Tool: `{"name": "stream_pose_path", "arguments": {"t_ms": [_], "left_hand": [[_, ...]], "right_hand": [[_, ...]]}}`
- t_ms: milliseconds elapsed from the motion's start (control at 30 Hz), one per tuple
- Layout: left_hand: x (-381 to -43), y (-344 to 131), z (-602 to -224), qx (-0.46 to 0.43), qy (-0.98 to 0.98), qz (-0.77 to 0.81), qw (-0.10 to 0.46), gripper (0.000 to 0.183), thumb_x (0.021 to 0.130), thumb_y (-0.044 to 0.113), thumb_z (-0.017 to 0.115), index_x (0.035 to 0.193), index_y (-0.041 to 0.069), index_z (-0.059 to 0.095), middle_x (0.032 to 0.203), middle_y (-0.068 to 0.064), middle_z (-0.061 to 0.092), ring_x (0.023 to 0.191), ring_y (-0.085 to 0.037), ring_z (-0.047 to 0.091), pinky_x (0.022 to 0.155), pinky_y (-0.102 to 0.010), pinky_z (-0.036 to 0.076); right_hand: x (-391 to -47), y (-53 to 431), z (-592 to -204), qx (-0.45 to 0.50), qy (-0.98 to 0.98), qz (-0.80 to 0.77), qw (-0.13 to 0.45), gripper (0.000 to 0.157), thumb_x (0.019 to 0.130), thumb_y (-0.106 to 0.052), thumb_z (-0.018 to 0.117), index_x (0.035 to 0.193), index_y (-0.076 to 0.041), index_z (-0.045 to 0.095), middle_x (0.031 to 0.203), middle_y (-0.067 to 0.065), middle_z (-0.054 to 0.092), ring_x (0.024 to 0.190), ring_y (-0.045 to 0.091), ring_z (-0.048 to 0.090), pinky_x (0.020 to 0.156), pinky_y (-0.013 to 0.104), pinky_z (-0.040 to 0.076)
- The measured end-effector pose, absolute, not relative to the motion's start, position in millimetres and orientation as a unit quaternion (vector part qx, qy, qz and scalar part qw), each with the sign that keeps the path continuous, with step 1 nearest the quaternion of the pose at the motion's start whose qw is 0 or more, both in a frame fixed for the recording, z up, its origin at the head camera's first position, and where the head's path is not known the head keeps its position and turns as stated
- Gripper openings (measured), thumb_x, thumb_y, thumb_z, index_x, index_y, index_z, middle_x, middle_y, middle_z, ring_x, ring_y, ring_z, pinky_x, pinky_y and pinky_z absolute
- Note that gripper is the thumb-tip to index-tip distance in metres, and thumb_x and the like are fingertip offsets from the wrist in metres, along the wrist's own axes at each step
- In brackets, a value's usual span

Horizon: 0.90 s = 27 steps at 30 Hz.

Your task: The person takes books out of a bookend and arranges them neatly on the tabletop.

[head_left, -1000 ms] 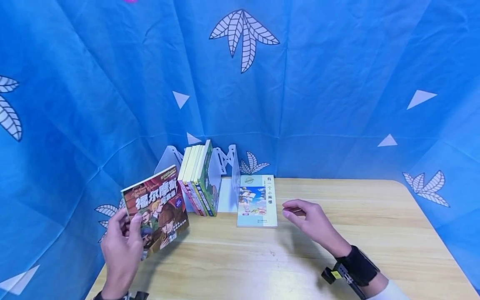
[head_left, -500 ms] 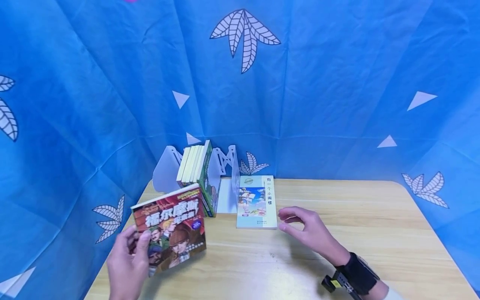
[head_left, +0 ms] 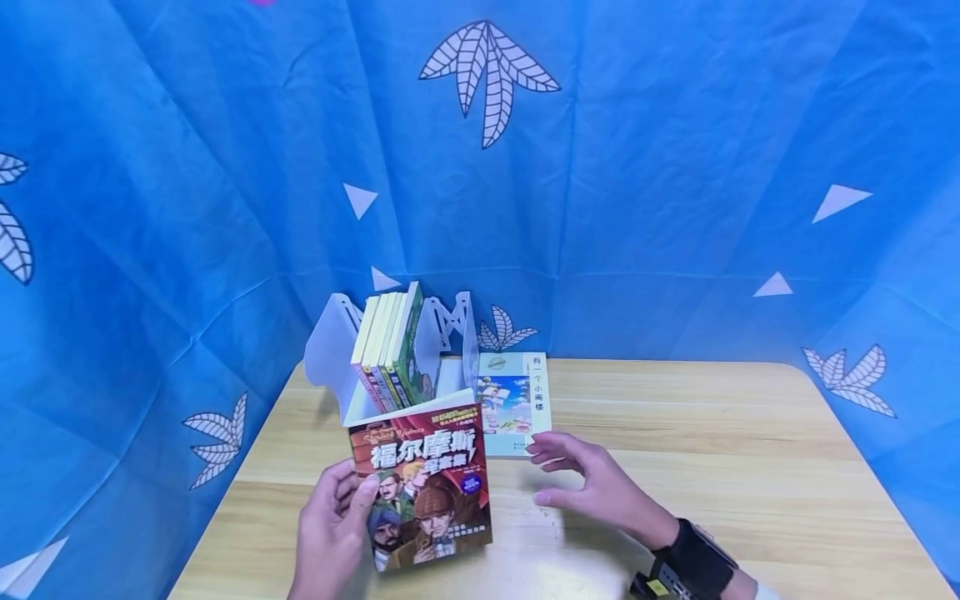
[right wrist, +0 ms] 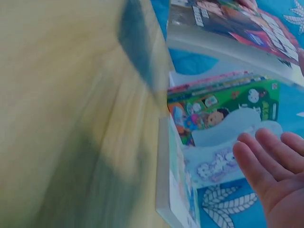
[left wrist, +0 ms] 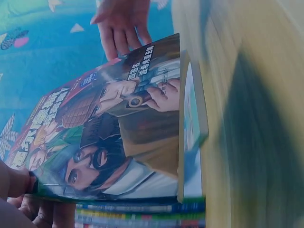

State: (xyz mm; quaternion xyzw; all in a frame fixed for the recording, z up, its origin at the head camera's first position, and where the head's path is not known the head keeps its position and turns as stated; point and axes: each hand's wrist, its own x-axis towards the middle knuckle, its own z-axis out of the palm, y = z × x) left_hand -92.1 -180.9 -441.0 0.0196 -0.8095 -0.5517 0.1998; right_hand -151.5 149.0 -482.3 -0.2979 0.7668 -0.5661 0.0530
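Observation:
My left hand (head_left: 333, 521) grips a dark red illustrated book (head_left: 423, 492) by its left edge, thumb on the front cover and fingers behind. The book is held tilted above the table, its cover facing me. In the left wrist view the same book (left wrist: 118, 128) spans the middle. My right hand (head_left: 592, 483) holds nothing; its fingers reach toward the book and overlap the lower corner of a pale green book (head_left: 536, 400) lying flat. The right wrist view has the right hand (right wrist: 280, 175) with fingers extended beside the white bookend.
A white expandable book rack (head_left: 330, 342) stands at the back left of the wooden table (head_left: 712, 450). Several thin books (head_left: 386, 342) lean in it, a green-covered one outermost. A blue patterned cloth (head_left: 675, 167) hangs behind and at the sides.
The left hand has carried the red book rightward and toward me, away from the rack, turning its cover more upright. My right hand has moved left and slightly nearer, its fingers spreading.

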Motion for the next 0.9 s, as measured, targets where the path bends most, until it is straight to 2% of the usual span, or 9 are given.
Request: {"name": "stream_pose_path", "arguments": {"t_ms": [167,333,433,633,900], "left_hand": [[-92.2,-159.4,-443.5,-0.02,-0.783,-0.601,0.158,0.02,0.091,0.0,0.059,0.11,-0.002,0.054,0.089,-0.014,0.068,0.077,-0.018,0.064,0.068,-0.026,0.057],[-91.6,-138.8,-446.4,-0.053,-0.764,-0.629,0.13,0.019,0.091,0.002,0.059,0.11,0.0,0.055,0.09,-0.011,0.068,0.078,-0.02,0.064,0.069,-0.029,0.058],[-91.7,-130.9,-446.6,-0.063,-0.763,-0.633,0.119,0.02,0.092,0.002,0.059,0.111,0.0,0.054,0.09,-0.011,0.068,0.079,-0.02,0.065,0.07,-0.03,0.058],[-92.0,-121.7,-447.3,-0.059,-0.759,-0.64,0.103,0.02,0.092,0.003,0.059,0.11,0.0,0.054,0.089,-0.011,0.068,0.077,-0.02,0.064,0.069,-0.03,0.058],[-93.9,-116.5,-448.8,-0.038,-0.758,-0.647,0.072,0.023,0.092,0.009,0.061,0.112,0.0,0.053,0.092,-0.012,0.068,0.08,-0.02,0.064,0.073,-0.03,0.057]], "right_hand": [[-142.2,144.2,-479.2,-0.282,0.729,-0.609,0.131,0.065,0.086,-0.019,0.071,0.142,-0.024,0.038,0.131,0.004,0.054,0.114,0.027,0.054,0.096,0.052,0.046],[-137.0,140.8,-476.5,-0.272,0.691,-0.644,0.182,0.073,0.085,-0.016,0.07,0.146,-0.015,0.03,0.137,0.011,0.047,0.118,0.025,0.052,0.1,0.043,0.044],[-132.9,140.0,-474.4,-0.257,0.687,-0.653,0.188,0.071,0.086,-0.016,0.069,0.145,-0.014,0.03,0.134,0.013,0.049,0.115,0.025,0.054,0.097,0.037,0.047],[-125.1,141.5,-470.9,-0.243,0.68,-0.669,0.178,0.057,0.09,-0.011,0.064,0.141,-0.012,0.039,0.122,0.016,0.059,0.101,0.029,0.061,0.082,0.041,0.056],[-121.3,145.6,-468.1,-0.22,0.688,-0.672,0.164,0.045,0.091,-0.012,0.063,0.133,-0.004,0.048,0.114,0.017,0.064,0.095,0.028,0.064,0.077,0.04,0.058]]}}
